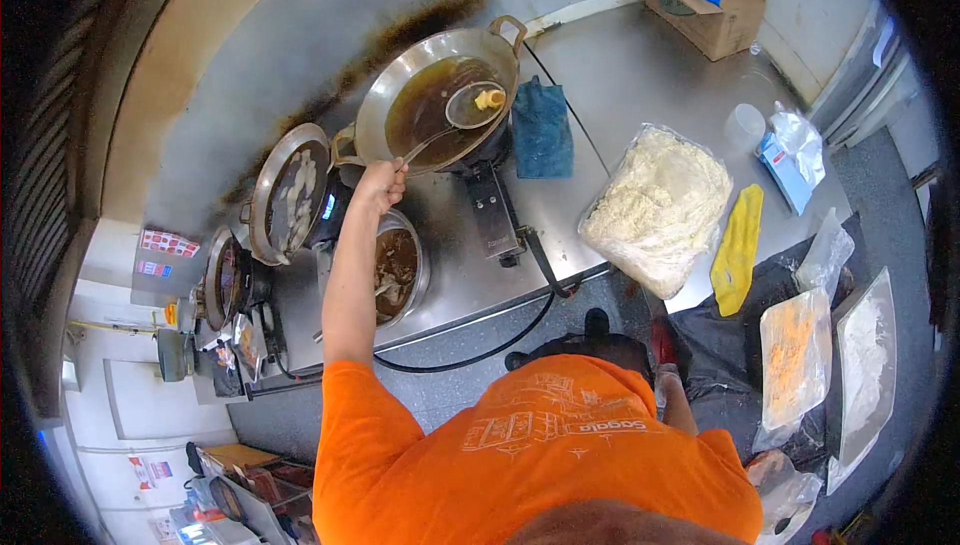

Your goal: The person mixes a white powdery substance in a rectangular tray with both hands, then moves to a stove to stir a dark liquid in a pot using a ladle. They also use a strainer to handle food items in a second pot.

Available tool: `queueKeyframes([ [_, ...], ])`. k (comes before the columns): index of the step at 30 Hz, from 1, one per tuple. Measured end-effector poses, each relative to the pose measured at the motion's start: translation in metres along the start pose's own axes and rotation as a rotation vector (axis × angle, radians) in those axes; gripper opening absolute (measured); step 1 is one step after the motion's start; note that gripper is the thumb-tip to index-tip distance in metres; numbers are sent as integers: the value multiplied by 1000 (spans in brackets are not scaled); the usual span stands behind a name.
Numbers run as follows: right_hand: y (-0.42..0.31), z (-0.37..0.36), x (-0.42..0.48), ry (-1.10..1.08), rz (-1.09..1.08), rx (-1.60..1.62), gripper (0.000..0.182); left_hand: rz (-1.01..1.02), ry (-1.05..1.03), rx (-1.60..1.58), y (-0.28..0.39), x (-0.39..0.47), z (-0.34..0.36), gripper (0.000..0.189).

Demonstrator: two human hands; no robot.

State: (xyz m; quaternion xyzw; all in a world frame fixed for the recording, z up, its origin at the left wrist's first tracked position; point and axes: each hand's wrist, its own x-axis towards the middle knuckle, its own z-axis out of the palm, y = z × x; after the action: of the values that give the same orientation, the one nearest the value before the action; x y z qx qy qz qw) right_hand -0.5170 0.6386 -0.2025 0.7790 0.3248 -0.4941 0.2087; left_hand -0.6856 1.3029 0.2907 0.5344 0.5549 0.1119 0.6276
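My left hand [385,183] is closed on the handle of a round wire-mesh skimmer [457,118]. The skimmer is over a large metal wok [375,98] of dark oil, with a small yellow piece of food [490,100] in its mesh. Low at my right side is my right hand [667,377], only partly visible, close to a dark red thing [662,338]; its grip is unclear. Beneath my left forearm, partly hidden, sits a metal pot [421,267] of brown liquid with pieces in it. A second wok [261,222] holds long pale pieces in dark oil.
On the steel counter [450,230] are a gas burner [491,218], a blue cloth [542,128], a large bag of pale crumbs [652,207], a yellow cloth [737,252] and a cardboard box [724,16]. Trays of orange crumbs [796,357] and white powder [866,365] lie right. A black hose [465,365] hangs along the counter's edge.
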Motion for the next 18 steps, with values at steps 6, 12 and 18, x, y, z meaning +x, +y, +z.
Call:
queueKeyframes([
  [6,0,-2,0,-7,-4,26,21,16,24,-147,-8,-15,-11,25],
  [12,-1,5,5,0,8,60,21,69,41,-225,-19,-39,-5,26],
  [18,0,0,10,-14,-26,-27,21,42,60,-344,-57,-60,-19,23],
])
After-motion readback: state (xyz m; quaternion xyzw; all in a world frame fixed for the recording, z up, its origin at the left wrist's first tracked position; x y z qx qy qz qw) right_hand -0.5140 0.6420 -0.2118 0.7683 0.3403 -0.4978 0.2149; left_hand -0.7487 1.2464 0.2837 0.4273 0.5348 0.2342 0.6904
